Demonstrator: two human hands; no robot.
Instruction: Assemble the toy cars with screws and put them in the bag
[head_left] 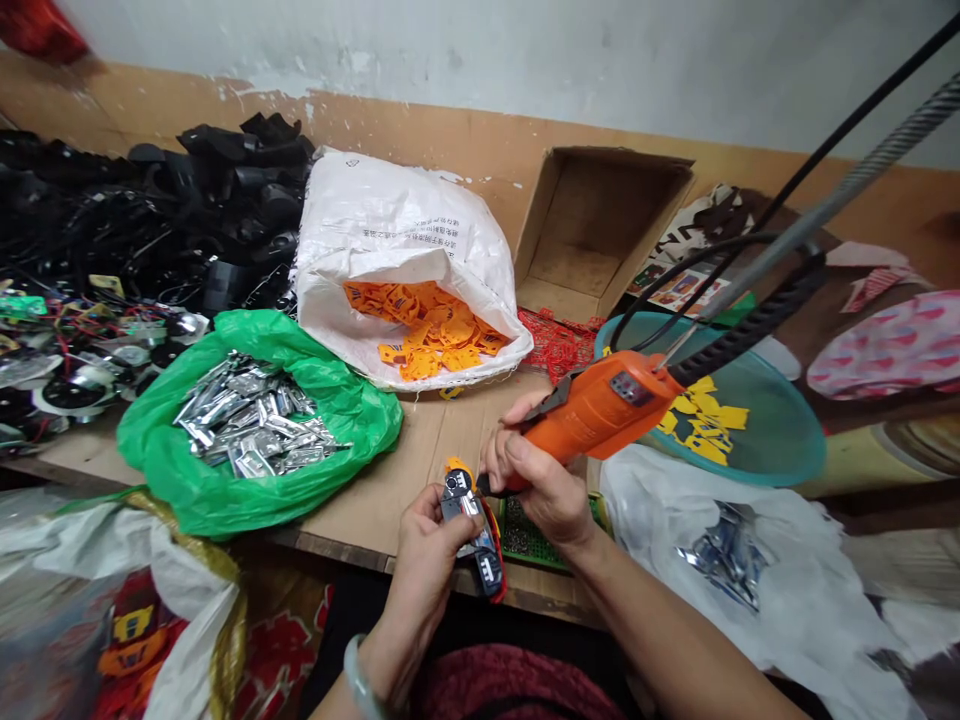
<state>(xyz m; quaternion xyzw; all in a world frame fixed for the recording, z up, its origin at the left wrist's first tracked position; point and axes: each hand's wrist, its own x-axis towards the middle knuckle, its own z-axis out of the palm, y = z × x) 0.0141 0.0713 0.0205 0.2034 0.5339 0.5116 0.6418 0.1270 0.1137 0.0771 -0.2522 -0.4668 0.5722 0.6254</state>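
Note:
My left hand (421, 552) is closed around a small toy car (487, 562), its dark underside facing up with red and orange body edges showing. The thumb presses on a shiny part in its middle. In my right hand (546, 492) is an orange electric screwdriver (600, 408), its tip end pointing left at the toy car. Whether the bit touches the car is hidden by my fingers. Partly behind my right wrist, a green tray (551, 558) of small dark pieces, likely screws, sits at the table's front edge.
Silver parts fill a green bag (360, 425) on the left; orange pieces lie in a white sack (397, 215) behind. A teal basin (802, 440) holds yellow pieces. A white plastic bag (810, 590) with shiny parts lies right. The screwdriver's cable (855, 165) runs up right.

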